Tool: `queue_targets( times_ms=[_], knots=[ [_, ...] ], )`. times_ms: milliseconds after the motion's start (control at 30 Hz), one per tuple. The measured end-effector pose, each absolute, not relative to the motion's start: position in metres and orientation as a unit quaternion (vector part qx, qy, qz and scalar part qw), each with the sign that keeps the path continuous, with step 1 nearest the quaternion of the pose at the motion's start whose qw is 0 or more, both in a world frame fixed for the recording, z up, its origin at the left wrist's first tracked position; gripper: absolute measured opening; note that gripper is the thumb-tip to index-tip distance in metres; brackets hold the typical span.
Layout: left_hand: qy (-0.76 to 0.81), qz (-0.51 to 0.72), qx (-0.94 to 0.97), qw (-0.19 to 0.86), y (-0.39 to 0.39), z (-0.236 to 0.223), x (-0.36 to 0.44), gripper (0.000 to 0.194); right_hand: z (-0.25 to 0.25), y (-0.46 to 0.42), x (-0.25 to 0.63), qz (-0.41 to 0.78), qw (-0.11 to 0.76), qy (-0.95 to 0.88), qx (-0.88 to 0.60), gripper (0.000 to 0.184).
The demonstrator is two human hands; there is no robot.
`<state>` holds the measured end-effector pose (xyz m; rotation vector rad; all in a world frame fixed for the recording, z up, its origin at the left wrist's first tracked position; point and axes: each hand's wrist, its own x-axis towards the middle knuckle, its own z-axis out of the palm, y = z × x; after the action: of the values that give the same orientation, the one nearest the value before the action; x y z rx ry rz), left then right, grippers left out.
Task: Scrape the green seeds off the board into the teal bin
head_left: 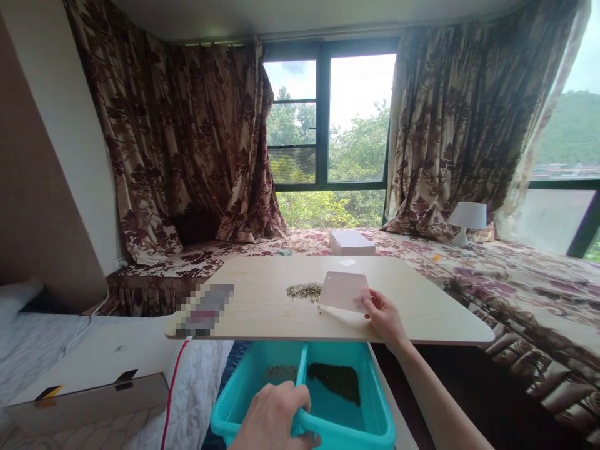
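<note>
My right hand (382, 312) pinches the edge of a thin white plastic scraper (344, 290), tilted over the pale wooden tabletop (262, 322). Just left of the scraper lies a small spread of greenish beans or seeds (302, 291), with a few stray ones near its lower edge. Below the table's front edge is a turquoise two-compartment bin (382, 406). My left hand (276, 412) curls its fingers over the bin's divider at the near side. Dark green grains (337, 382) lie in the right compartment; a thinner, paler scatter (281, 374) shows in the left one, partly behind my hand.
A pixelated flat device (206, 310) lies on the table's left end, with a red cable (174, 387) hanging down. White boxes sit on the bed (94, 369) at left and on the window ledge (352, 242). A small lamp (469, 219) stands at right.
</note>
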<state>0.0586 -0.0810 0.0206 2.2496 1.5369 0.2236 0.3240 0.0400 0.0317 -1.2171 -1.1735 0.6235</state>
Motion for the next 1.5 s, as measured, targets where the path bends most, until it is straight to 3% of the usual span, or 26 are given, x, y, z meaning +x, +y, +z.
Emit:
queue_targets(
  times_ms=[1500],
  knots=[
    [0.575,0.135,0.781,0.203,-0.076,0.02,0.046,0.017,0.035,0.037,0.323,0.316,0.605,-0.515,-0.518,0.037]
  ],
)
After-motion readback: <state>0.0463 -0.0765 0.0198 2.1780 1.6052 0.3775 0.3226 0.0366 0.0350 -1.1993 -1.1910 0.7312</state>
